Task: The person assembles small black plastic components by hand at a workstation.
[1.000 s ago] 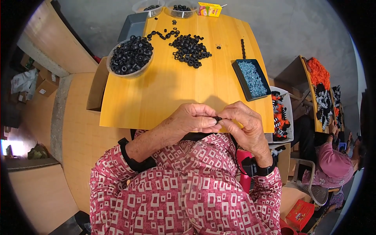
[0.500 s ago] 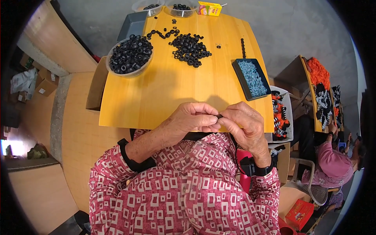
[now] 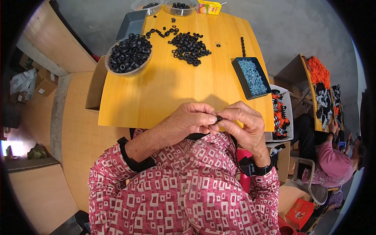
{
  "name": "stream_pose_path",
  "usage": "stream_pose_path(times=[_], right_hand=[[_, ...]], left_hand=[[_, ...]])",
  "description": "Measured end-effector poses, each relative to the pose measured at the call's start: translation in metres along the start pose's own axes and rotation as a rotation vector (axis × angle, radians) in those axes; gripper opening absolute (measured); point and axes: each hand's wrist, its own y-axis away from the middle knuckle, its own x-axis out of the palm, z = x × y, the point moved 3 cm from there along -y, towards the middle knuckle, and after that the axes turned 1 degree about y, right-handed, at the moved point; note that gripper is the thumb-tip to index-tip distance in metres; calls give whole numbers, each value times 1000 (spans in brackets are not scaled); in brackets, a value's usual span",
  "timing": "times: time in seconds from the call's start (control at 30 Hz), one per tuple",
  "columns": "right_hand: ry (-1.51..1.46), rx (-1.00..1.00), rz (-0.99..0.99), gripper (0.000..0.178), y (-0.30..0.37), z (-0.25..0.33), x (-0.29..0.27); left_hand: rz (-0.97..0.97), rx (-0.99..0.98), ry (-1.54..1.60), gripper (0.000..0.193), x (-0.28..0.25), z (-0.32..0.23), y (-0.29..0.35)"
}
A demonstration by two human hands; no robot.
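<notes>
Head view, the only view available. I see both hands working over the near edge of the desk (image 3: 137, 102). The small black piece (image 3: 219, 118) sits between the fingertips of the two hands, in front of the shirt. The left hand (image 3: 188, 120) has thumb and fingers clamped on one side of it; the right hand (image 3: 247, 122) pinches the other side between thumb and forefinger. The fingers cover most of the piece, so its exact form cannot be confirmed.

Recommended handling, in my judgement: steady the piece with one grip and let the other make the fine adjustment, pressing lightly so that it does not spring away. Keep the hands above the desk; at the edge, a dropped part could fall to the floor. Turning the fingertips slightly outward would expose the piece for checking.

Loose black parts (image 3: 190, 48) lie heaped beyond the hands, the clear bowl (image 3: 136, 72) to their left, the dark tray (image 3: 258, 95) of bluish bits to their right.
</notes>
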Motion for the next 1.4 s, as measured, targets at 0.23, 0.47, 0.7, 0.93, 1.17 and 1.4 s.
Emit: stream_pose_path(times=[0.23, 0.47, 0.7, 0.93, 1.17, 1.4], right_hand=[[-83, -3, -33, 21, 2, 0, 1], [-88, -3, -151, 23, 4, 5, 5], [345, -313, -272, 28, 7, 17, 12], [330, -278, -199, 25, -3, 21, 6], [195, -134, -168, 16, 3, 8, -6], [200, -120, -197, 16, 7, 6, -6]], left_hand=[[2, -16, 32, 19, 2, 1, 1], [105, 17, 99, 16, -2, 3, -1], [77, 55, 165, 18, -4, 3, -2], [63, 72, 122, 19, -9, 3, -4], [-39, 74, -68, 23, 4, -3, 0], [-70, 108, -144, 23, 6, -4, 2]])
